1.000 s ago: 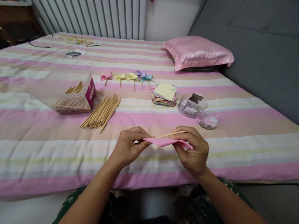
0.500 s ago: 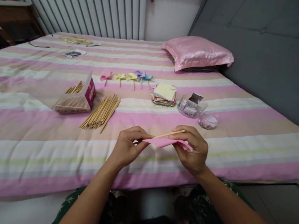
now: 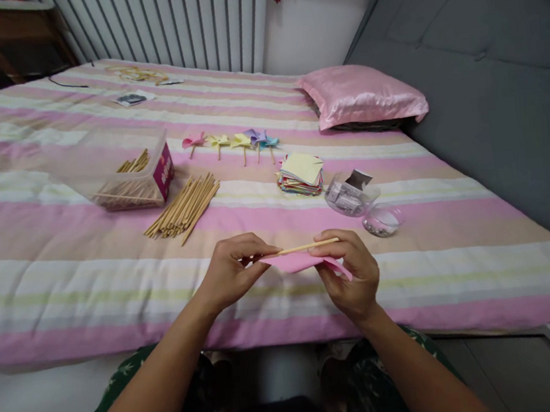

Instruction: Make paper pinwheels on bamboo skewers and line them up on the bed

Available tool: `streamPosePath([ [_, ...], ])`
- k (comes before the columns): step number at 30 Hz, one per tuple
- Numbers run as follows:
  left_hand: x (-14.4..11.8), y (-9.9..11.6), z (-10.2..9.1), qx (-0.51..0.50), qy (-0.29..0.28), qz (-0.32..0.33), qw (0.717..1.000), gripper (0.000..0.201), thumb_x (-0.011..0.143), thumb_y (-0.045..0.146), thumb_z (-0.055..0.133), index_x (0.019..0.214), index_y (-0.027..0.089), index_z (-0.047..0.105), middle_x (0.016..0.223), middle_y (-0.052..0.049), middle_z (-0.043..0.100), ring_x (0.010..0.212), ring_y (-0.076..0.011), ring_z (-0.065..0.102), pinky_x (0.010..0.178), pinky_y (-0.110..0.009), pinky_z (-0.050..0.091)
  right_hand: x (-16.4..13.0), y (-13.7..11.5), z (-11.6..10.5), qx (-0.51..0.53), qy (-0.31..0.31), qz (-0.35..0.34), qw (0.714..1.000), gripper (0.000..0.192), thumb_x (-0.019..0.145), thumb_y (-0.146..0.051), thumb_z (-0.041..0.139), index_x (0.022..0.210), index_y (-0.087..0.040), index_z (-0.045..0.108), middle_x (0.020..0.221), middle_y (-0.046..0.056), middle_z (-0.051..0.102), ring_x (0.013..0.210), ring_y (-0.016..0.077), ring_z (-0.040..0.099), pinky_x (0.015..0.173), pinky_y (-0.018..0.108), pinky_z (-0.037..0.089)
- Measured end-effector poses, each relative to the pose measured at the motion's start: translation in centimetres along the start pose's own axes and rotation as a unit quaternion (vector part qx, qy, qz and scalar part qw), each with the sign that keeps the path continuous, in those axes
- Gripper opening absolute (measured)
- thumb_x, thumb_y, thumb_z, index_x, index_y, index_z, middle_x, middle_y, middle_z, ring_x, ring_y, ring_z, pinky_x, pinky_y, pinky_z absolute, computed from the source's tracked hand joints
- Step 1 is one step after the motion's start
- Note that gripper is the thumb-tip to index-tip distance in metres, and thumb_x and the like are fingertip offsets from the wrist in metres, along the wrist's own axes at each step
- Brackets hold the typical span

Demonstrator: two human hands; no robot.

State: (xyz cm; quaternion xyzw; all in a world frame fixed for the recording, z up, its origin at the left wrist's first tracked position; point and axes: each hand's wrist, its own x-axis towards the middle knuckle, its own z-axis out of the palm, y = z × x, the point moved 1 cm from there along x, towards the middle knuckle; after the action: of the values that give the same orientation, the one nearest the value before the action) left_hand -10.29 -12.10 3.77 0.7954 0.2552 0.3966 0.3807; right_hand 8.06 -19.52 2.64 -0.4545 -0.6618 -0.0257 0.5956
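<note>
Head view: your left hand [image 3: 233, 272] and right hand [image 3: 352, 275] hold a pink paper [image 3: 292, 263] and wooden stick [image 3: 307, 247] over the striped bedspread's [image 3: 248, 316] near side. Left fingertips pinch their left ends; right fingers clamp their right. The paper is probably light and easily creased: pinch corners gently. The stick, likely stiff, suits firmer holding at its ends.
</note>
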Motion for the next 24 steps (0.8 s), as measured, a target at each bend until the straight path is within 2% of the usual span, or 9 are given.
streamPosePath([
  [6,0.03,-0.06,0.15,0.005,0.010,-0.001,1.000,0.014,0.077,0.021,0.063,0.084,0.013,0.073,0.069,-0.007,0.067,0.056,-0.0107,0.056,0.045,-0.019,0.037,-0.44,0.47,0.23,0.005,0.012,0.014,1.000,0.015,0.075,-0.013,0.063,0.086,-0.022,0.058,0.088,0.004,0.063,0.085,0.0201,0.063,0.073,0.038,0.053],
  [11,0.02,0.00,0.16,0.005,0.014,0.007,1.000,0.014,0.079,0.023,0.063,0.080,0.014,0.074,0.066,-0.006,0.065,0.054,-0.0100,0.053,0.045,-0.019,0.036,-0.52,0.52,0.45,-0.004,0.026,0.055,0.998,0.030,0.075,-0.018,0.067,0.103,-0.021,0.057,0.091,0.005,0.064,0.083,0.0190,0.063,0.074,0.036,0.054],
  [16,-0.01,-0.11,0.12,0.009,0.019,0.019,1.000,0.015,0.079,0.024,0.063,0.083,0.014,0.074,0.068,-0.007,0.066,0.056,-0.0108,0.055,0.045,-0.019,0.038,-0.28,0.41,0.35,-0.050,0.008,0.009,0.999,0.026,0.077,-0.018,0.065,0.103,-0.022,0.060,0.091,0.005,0.066,0.085,0.0203,0.063,0.075,0.037,0.053],
  [24,-0.06,-0.08,-0.06,0.032,0.031,0.041,0.998,0.015,0.078,0.021,0.063,0.086,0.015,0.074,0.071,-0.008,0.069,0.061,-0.0134,0.061,0.054,-0.022,0.046,-0.08,0.33,0.10,-0.070,-0.003,-0.011,0.997,0.025,0.078,-0.016,0.065,0.101,-0.022,0.061,0.088,0.005,0.066,0.084,0.0196,0.063,0.074,0.035,0.053],
])
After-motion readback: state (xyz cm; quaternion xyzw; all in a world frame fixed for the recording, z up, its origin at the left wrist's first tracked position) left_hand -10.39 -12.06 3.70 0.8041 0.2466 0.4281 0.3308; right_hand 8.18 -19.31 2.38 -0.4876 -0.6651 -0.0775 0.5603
